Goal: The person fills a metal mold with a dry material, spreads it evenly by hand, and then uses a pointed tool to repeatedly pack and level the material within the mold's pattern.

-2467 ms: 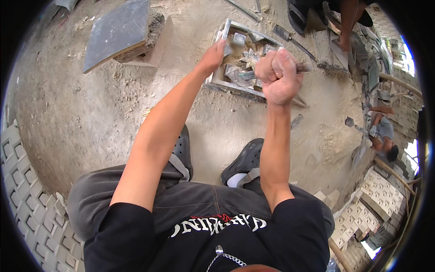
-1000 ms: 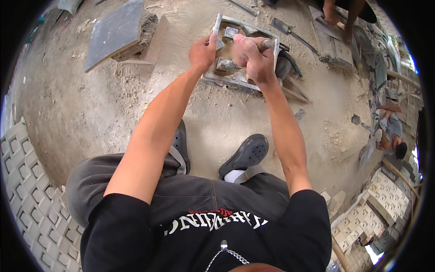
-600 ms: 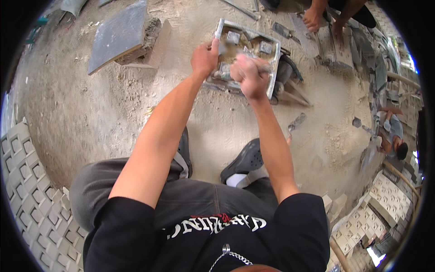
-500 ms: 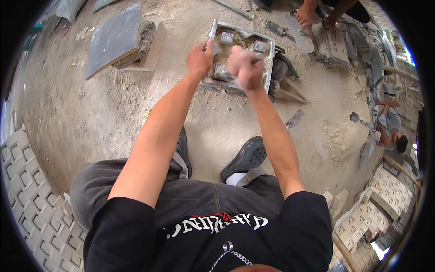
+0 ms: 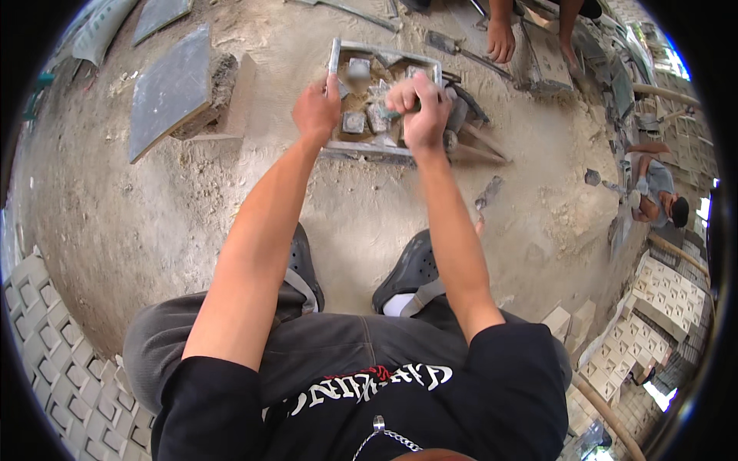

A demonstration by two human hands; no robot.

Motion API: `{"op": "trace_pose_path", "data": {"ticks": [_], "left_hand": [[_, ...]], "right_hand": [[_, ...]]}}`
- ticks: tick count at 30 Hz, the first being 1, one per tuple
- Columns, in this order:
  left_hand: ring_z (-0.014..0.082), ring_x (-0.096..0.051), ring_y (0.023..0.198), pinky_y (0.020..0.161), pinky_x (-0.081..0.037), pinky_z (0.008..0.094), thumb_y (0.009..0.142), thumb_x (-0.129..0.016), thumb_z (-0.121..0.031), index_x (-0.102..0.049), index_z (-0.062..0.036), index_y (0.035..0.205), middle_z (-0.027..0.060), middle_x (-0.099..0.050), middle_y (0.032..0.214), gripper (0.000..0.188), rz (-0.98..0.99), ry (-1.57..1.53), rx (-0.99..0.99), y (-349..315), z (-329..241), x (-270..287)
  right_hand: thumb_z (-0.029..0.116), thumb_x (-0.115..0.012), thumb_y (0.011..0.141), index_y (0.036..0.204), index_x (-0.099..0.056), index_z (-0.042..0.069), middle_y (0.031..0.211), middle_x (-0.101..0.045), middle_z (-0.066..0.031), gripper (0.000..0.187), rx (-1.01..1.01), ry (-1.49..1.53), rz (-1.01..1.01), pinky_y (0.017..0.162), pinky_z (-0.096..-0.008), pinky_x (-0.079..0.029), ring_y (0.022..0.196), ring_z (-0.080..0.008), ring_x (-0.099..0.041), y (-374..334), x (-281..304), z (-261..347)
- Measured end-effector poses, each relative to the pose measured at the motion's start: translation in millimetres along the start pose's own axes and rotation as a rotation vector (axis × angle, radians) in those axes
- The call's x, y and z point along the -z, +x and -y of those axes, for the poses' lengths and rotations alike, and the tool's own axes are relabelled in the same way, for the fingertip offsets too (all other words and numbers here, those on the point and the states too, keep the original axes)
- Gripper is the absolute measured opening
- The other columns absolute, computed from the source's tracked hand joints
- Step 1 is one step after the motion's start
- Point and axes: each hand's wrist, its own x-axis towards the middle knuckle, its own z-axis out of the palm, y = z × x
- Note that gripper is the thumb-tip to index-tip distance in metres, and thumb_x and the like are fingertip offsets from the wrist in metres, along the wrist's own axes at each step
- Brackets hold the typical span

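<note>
My left hand [image 5: 316, 110] is closed around the left side of a square metal mold frame [image 5: 369, 150] on the dusty ground. Inside the frame sit several small square metal blocks [image 5: 354, 122], with loose sandy material around them. My right hand [image 5: 425, 114] is curled closed above the frame's right part. Its fingertips are smeared by motion, and I cannot make out what they hold, if anything. That hand and wrist hide part of the frame's right side.
Wooden handles [image 5: 480, 143] lie right of the frame, and a trowel [image 5: 450, 43] beyond it. A co-worker's hand [image 5: 500, 41] is near a patterned block [image 5: 547, 58]. A grey slab [image 5: 171, 92] leans at left; stacked blocks [image 5: 48, 323] stand lower left.
My right hand has shifted toward the frame's right side, uncovering more blocks in the middle. My left hand stays on the left side. The co-worker's hand has moved, and the whole view has shifted slightly.
</note>
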Motion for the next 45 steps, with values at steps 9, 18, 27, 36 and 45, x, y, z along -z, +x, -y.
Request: {"op": "trace_pose_path", "data": {"ticks": [9, 18, 27, 36, 45], "left_hand": [[0.0346, -0.067, 0.096, 0.082, -0.051, 0.0445, 0.097, -0.044, -0.048, -0.067, -0.0222, 0.123, 0.0139, -0.071, 0.101, 0.044, 0.002, 0.042, 0.006, -0.4, 5.2, -2.3], [0.0346, -0.067, 0.094, 0.082, -0.051, 0.0446, 0.097, -0.044, -0.047, -0.071, -0.0172, 0.114, 0.0135, -0.072, 0.099, 0.044, -0.026, 0.023, -0.054, -4.7, 0.4, -1.6], [0.036, -0.067, 0.093, 0.081, -0.051, 0.0446, 0.097, -0.044, -0.047, -0.07, -0.0151, 0.115, 0.0145, -0.072, 0.098, 0.045, 0.006, 0.015, -0.025, -6.8, -1.0, -3.6], [0.035, -0.067, 0.094, 0.081, -0.051, 0.0442, 0.097, -0.045, -0.045, -0.07, -0.0134, 0.116, 0.016, -0.071, 0.1, 0.045, -0.005, 0.027, -0.048, -6.8, 6.9, -2.3], [0.0337, -0.068, 0.094, 0.081, -0.051, 0.0427, 0.097, -0.045, -0.046, -0.07, -0.0155, 0.118, 0.0148, -0.072, 0.098, 0.044, -0.032, 0.035, -0.034, 3.9, 2.1, 0.2]], "right_hand": [[0.015, -0.056, 0.092, 0.048, -0.035, 0.011, 0.046, -0.036, 0.0044, 0.049, 0.132, -0.104, -0.02, 0.041, -0.0259, -0.023, 0.04, -0.0068, -0.032, 4.3, -18.4, 28.4], [0.01, -0.052, 0.093, 0.046, -0.041, 0.014, 0.044, -0.041, 0.004, 0.049, 0.318, -0.162, -0.138, 0.037, -0.0252, -0.023, 0.038, -0.0049, -0.037, 2.3, -2.4, 0.9], [0.009, -0.053, 0.092, 0.049, -0.032, 0.013, 0.045, -0.035, 0.0042, 0.048, 0.036, 0.079, -0.228, 0.039, -0.0294, -0.019, 0.037, -0.0068, -0.028, -0.3, 11.8, -2.5], [0.01, -0.051, 0.093, 0.05, -0.028, 0.014, 0.043, -0.031, 0.0046, 0.049, 0.119, -0.067, -0.179, 0.038, -0.0305, -0.021, 0.037, -0.0082, -0.026, 7.3, -2.8, 11.4], [0.012, -0.051, 0.096, 0.051, -0.032, 0.011, 0.047, -0.032, 0.004, 0.049, 0.087, -0.048, 0.002, 0.041, -0.0291, -0.02, 0.04, -0.0077, -0.024, 5.5, -0.3, 32.2]]}}
